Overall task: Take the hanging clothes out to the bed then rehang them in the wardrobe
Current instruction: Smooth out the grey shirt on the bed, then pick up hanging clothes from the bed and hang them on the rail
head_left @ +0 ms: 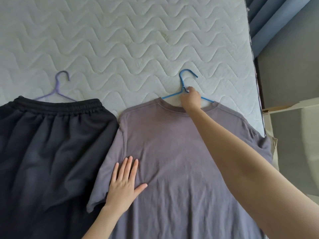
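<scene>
Head view: a grey T-shirt (172, 161) lies flat on the quilted mattress (120, 40) beside black shorts (51, 144) on a purple hanger (59, 90). The left hand (125, 183) presses it, fingers straight and slightly spread; the right hand (190, 99) pinches the blue hanger (185, 80) at its neck.

Illumination: soft, even, diffuse. Focus: slightly soft overall. Where the right hand (190, 99) grips the blue hanger (181, 81), detail is smeared. Left of the grip, the black garment (51, 144) loses fold detail in darkness. Right of the grip, the mattress edge (252, 83) bows from wide-angle distortion.
</scene>
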